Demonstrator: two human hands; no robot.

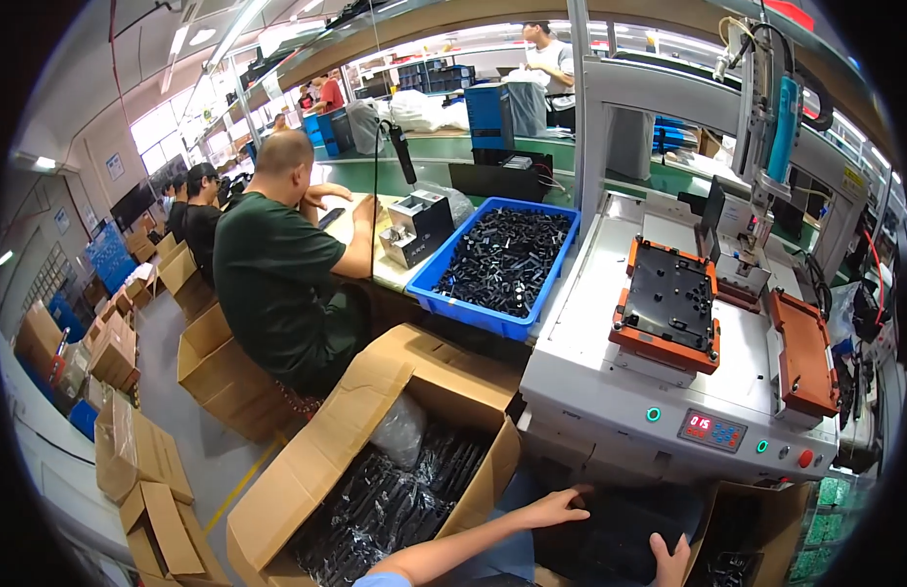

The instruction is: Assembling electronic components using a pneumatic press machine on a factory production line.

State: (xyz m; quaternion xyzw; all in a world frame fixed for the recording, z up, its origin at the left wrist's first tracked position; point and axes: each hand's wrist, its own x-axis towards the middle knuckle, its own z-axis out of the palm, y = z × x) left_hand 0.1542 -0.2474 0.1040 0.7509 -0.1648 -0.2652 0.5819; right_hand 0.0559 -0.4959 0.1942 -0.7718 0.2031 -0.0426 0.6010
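Note:
Low in the view, a flat, dark black panel (615,538) lies between my hands, close to my lap. My left hand (554,510) reaches in from the lower edge and is closed at the panel's far left part, fingers bent. At the panel's near right side is my right hand (670,560), with its thumb and fingers around the edge. The panel's outline is hard to make out in the shadow. On the machine just beyond, an orange-red fixture (624,338) carries a black plastic tray-shaped part (670,301) with small black pieces on it.
Left of me stands an open carton (307,470) of plastic-wrapped black parts; another box (766,509) is at my right. A blue bin (517,328) of small black pieces sits beside the machine (590,377). A second orange fixture (805,352) stands right. A co-worker (277,254) sits left.

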